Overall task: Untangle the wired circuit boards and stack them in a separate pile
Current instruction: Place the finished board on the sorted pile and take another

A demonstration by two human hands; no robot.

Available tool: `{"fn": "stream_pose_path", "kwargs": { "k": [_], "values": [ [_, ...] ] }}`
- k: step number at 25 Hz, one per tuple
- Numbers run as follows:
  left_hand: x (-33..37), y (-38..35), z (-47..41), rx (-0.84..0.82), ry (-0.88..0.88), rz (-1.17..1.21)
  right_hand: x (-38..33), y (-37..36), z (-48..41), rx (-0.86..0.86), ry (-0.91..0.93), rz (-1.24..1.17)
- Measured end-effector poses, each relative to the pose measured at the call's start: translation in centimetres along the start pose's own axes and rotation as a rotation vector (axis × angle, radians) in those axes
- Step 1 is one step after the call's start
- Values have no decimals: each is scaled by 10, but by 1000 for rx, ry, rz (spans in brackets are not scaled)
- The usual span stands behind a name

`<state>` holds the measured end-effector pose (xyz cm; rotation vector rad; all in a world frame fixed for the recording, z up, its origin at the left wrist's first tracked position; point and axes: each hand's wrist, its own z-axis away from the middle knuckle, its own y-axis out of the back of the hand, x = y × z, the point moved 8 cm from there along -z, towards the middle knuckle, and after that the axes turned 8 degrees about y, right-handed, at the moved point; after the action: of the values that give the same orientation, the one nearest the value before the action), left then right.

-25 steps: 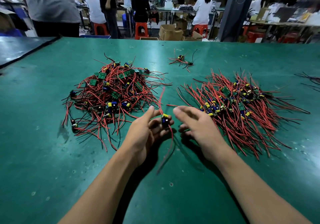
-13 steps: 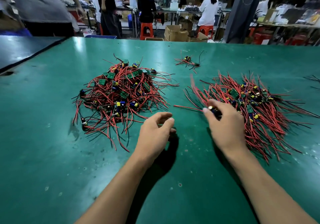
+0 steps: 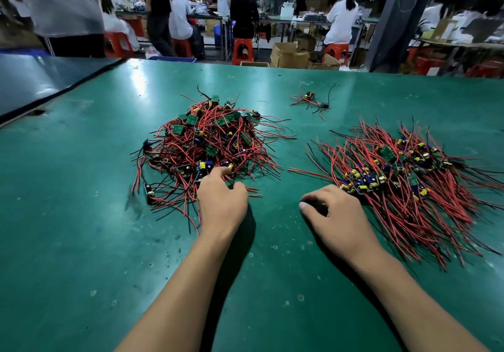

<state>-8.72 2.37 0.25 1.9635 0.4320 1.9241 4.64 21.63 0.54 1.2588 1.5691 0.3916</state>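
The left hand (image 3: pixel 222 201) reaches into the near edge of the tangled heap (image 3: pixel 207 144) at centre frame, index finger (image 3: pixel 222 171) on a yellow part (image 3: pixel 230 166); its other fingers are hidden behind the hand, so a grasp cannot be told. The right hand (image 3: pixel 336 215) rests on the green counter (image 3: pixel 81 215) just beside the straightened pile (image 3: pixel 409 188) at the right, whose wires run off the frame edge, fingers loosely curled with nothing seen in them. Print on the boards (image 3: pixel 191 119) is too small to read; a small stray cluster (image 3: pixel 311 100) lies apart at upper centre.
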Motion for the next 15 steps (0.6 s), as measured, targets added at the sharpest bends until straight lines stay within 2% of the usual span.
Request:
{"fn": "stream_pose_path", "kwargs": {
  "k": [4,8,10,13,15],
  "values": [
    [-2,1,-2,6,3,59,30,23,1,31,-179,176],
    [6,-2,10,-23,-22,150,26,22,3,24,-170,206],
    [14,-6,23,-66,-45,194,21,20,2,33,-140,148],
    [28,-23,47,-252,-73,290,12,19,0,19,-95,28],
    [38,-40,65,-498,-65,392,5,14,-1,-54,-54,-28]
  ]
}}
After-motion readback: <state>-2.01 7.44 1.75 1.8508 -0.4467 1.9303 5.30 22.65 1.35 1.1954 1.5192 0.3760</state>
